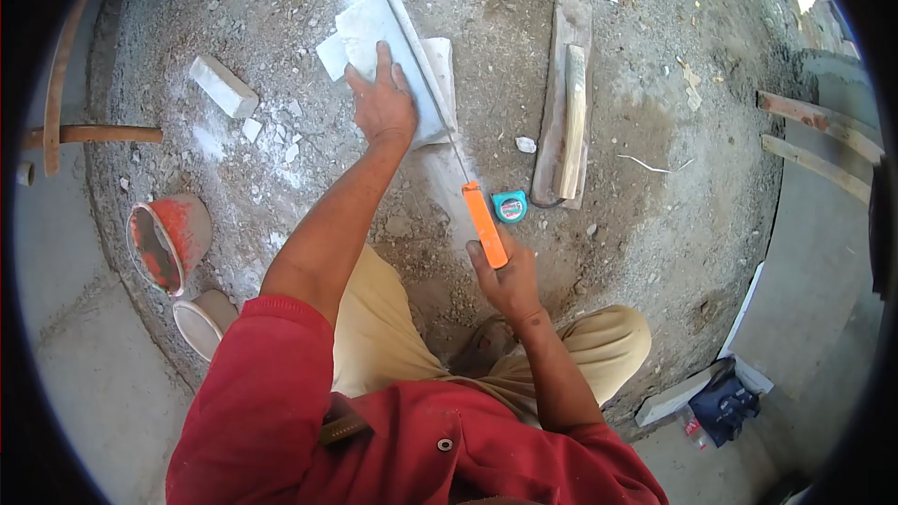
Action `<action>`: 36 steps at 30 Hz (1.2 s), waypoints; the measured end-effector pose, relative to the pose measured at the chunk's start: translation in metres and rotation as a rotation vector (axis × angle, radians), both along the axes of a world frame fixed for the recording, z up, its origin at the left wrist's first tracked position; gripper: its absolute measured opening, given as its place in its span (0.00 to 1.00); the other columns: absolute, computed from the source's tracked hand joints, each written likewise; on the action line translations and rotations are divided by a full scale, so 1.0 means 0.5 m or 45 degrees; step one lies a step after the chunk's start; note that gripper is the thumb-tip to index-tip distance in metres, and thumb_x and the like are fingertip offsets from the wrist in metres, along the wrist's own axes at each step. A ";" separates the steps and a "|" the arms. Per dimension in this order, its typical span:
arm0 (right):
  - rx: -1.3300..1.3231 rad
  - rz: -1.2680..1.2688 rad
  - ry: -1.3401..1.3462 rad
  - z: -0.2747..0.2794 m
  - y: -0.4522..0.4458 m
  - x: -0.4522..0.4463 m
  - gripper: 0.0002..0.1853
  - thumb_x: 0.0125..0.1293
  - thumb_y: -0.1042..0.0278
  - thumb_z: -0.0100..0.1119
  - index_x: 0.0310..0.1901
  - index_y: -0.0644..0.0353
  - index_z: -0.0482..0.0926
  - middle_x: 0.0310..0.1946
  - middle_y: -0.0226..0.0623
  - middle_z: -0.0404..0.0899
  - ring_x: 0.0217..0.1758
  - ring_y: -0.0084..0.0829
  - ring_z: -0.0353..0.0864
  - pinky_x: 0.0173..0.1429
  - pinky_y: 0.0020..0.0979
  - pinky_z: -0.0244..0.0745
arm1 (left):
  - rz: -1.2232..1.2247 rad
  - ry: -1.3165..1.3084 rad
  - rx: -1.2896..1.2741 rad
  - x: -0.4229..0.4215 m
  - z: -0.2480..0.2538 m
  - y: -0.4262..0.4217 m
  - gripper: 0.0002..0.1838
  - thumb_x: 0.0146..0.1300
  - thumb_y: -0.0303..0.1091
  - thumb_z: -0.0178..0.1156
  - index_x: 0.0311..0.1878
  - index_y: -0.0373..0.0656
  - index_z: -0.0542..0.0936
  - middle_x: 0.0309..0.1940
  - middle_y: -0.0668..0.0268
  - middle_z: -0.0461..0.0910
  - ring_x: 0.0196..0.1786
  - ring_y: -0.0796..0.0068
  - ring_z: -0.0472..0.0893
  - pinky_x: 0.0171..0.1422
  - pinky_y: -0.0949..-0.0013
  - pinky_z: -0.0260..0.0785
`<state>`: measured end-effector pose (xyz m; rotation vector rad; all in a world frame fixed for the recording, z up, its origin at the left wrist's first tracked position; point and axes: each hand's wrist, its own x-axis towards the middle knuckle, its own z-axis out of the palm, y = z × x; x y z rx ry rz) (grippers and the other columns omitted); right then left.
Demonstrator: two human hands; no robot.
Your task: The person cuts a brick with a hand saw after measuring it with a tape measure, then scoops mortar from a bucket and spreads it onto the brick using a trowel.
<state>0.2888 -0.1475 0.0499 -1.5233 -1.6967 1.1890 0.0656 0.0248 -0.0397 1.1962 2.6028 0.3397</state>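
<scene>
Lying well in from the ground's (655,224) left edge, a block (365,26) bears the splayed left grip (385,110), the right grip (511,282) clamps a saw (484,224), and the tape measure's (510,207) label is illegible.

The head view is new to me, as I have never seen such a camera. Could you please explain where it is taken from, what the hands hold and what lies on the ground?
There is no machine here: one person works with bare hands. The camera is worn on the head and looks forward and down, so you see the person's own arms and legs. The round dark edge comes with this wide view.

The left hand lies spread on a pale block. The right hand grips the orange handle of what looks like a saw, its blade along the block's side.

On the dusty ground are a tape measure, a float with a wooden handle, a smaller block and a reddish bucket.
</scene>
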 end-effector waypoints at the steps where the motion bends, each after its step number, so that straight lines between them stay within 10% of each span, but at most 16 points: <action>1: 0.003 0.005 0.002 0.000 0.026 0.019 0.15 0.68 0.59 0.68 0.34 0.58 0.73 0.24 0.46 0.80 0.23 0.50 0.82 0.29 0.45 0.74 | 0.005 0.002 0.003 0.001 0.003 0.005 0.27 0.79 0.51 0.46 0.80 0.75 0.63 0.77 0.41 0.53 0.57 0.39 0.82 0.60 0.45 0.77; 3: -1.118 -0.591 1.436 0.016 0.055 0.098 0.14 0.73 0.58 0.64 0.39 0.61 0.77 0.23 0.34 0.79 0.20 0.37 0.78 0.29 0.39 0.72 | 0.002 -0.008 -0.002 0.006 0.007 -0.005 0.27 0.80 0.51 0.45 0.80 0.74 0.63 0.77 0.42 0.53 0.57 0.40 0.82 0.60 0.45 0.77; 4: -1.113 -0.591 1.439 0.026 0.065 0.116 0.14 0.73 0.58 0.64 0.39 0.61 0.77 0.23 0.34 0.79 0.20 0.37 0.78 0.29 0.39 0.72 | -0.002 -0.007 0.002 0.008 0.006 -0.006 0.27 0.80 0.51 0.45 0.80 0.74 0.63 0.77 0.42 0.53 0.57 0.40 0.82 0.60 0.45 0.77; 6: -0.674 -0.502 0.763 0.038 0.086 0.133 0.10 0.75 0.60 0.64 0.44 0.58 0.78 0.24 0.25 0.72 0.22 0.16 0.67 0.29 0.29 0.67 | 0.001 -0.028 -0.003 0.004 0.007 -0.003 0.27 0.80 0.51 0.45 0.80 0.75 0.62 0.77 0.42 0.53 0.58 0.42 0.82 0.61 0.46 0.77; 9: -0.317 -0.321 0.223 0.047 0.079 0.138 0.14 0.75 0.58 0.62 0.48 0.63 0.81 0.26 0.32 0.80 0.26 0.29 0.78 0.34 0.34 0.73 | 0.007 0.005 -0.002 0.004 0.001 -0.002 0.27 0.80 0.52 0.45 0.80 0.75 0.62 0.77 0.43 0.53 0.58 0.43 0.83 0.61 0.46 0.77; 17: -0.200 0.137 -0.150 0.043 0.018 0.040 0.14 0.67 0.60 0.69 0.48 0.59 0.82 0.32 0.52 0.84 0.34 0.59 0.83 0.35 0.49 0.78 | -0.005 0.015 0.025 0.002 -0.001 -0.002 0.27 0.80 0.53 0.42 0.80 0.73 0.63 0.78 0.39 0.54 0.59 0.38 0.82 0.62 0.46 0.77; 23: -0.343 0.188 -0.116 0.121 -0.056 0.122 0.12 0.65 0.66 0.69 0.47 0.61 0.83 0.34 0.53 0.84 0.39 0.60 0.84 0.38 0.47 0.79 | -0.037 0.045 0.035 -0.001 -0.010 0.000 0.27 0.80 0.52 0.44 0.80 0.72 0.64 0.77 0.38 0.54 0.56 0.38 0.83 0.60 0.46 0.78; 30: 0.082 0.197 -0.133 -0.051 0.140 -0.048 0.16 0.62 0.62 0.68 0.48 0.60 0.82 0.32 0.54 0.85 0.36 0.60 0.84 0.43 0.53 0.79 | -0.030 0.048 -0.011 0.004 0.002 -0.001 0.27 0.80 0.53 0.43 0.80 0.72 0.63 0.78 0.38 0.54 0.56 0.38 0.83 0.60 0.45 0.78; 36: -0.313 0.207 -0.178 0.094 -0.057 0.100 0.16 0.67 0.64 0.66 0.54 0.62 0.83 0.35 0.55 0.84 0.39 0.59 0.84 0.42 0.50 0.79 | -0.053 0.082 0.003 -0.005 -0.017 0.006 0.28 0.80 0.53 0.43 0.81 0.72 0.62 0.77 0.37 0.53 0.55 0.36 0.83 0.60 0.44 0.77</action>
